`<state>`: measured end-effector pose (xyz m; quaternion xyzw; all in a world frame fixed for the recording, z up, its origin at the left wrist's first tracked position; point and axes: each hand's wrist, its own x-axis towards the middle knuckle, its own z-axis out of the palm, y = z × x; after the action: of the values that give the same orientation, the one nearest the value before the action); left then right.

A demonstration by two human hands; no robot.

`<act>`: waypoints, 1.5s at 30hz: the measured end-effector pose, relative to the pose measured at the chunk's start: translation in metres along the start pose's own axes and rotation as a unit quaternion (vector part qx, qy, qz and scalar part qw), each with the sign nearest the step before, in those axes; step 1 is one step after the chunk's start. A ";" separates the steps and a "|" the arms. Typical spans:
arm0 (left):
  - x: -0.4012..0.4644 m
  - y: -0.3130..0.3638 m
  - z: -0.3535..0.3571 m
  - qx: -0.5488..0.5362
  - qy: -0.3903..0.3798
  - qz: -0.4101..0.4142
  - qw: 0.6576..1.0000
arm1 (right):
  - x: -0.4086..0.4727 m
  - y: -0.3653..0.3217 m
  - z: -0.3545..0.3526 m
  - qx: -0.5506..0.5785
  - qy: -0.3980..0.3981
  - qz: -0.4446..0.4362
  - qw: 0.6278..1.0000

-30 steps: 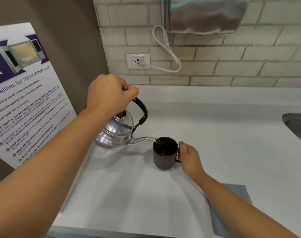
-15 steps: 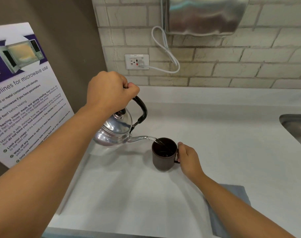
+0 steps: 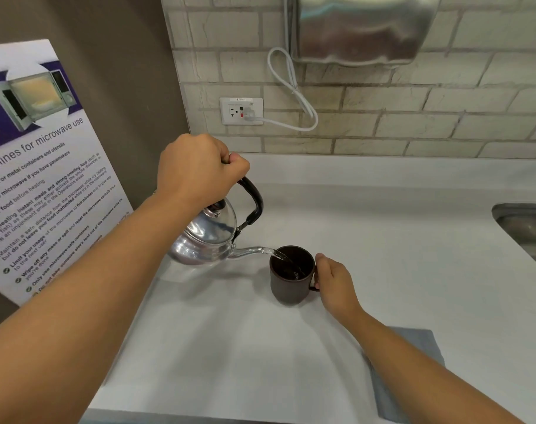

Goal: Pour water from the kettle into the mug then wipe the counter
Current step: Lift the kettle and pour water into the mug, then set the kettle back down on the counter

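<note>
A shiny metal kettle (image 3: 204, 240) with a black handle hangs tilted above the white counter (image 3: 413, 255). My left hand (image 3: 196, 168) is closed around the top of its handle. The spout reaches over the rim of a dark brown mug (image 3: 286, 286), and a thin stream of water runs into it. The mug stands upright on the counter. My right hand (image 3: 334, 281) grips the mug's handle from the right. A grey cloth (image 3: 419, 347) lies flat near the front edge, partly hidden under my right forearm.
A microwave guidelines poster (image 3: 43, 179) leans on the left wall. A steel sink (image 3: 527, 231) opens at the right edge. On the brick backsplash sit a wall socket (image 3: 241, 111) with a white cable and a metal dispenser (image 3: 361, 29) above.
The kettle keeps pouring; it has tipped slightly further, and the water stream into the mug shows more plainly. Both hands hold their places.
</note>
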<state>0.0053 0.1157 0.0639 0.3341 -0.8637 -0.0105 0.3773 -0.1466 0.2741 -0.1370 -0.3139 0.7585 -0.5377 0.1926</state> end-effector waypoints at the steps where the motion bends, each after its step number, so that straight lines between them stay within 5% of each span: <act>1: -0.001 0.000 0.001 -0.001 0.000 0.000 1.000 | 0.000 0.000 0.000 -0.001 0.001 0.001 1.000; 19: -0.007 -0.025 0.020 -0.118 0.005 -0.100 0.988 | -0.001 -0.002 -0.001 -0.013 -0.001 0.008 1.000; 32: 0.010 -0.057 0.027 -0.277 0.044 -0.235 0.931 | 0.012 -0.013 -0.021 -0.034 -0.036 0.033 0.998; 37: 0.020 -0.074 0.046 -0.314 0.045 -0.258 0.913 | 0.050 -0.074 -0.032 -0.011 0.002 -0.010 1.000; 45: 0.040 -0.098 0.095 -0.311 0.024 -0.252 0.916 | 0.111 -0.167 0.035 -0.061 -0.122 -0.173 0.975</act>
<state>-0.0216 -0.0061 -0.0045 0.4070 -0.6943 -0.3653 0.4679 -0.1602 0.1367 0.0122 -0.5146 0.6948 -0.4732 0.1686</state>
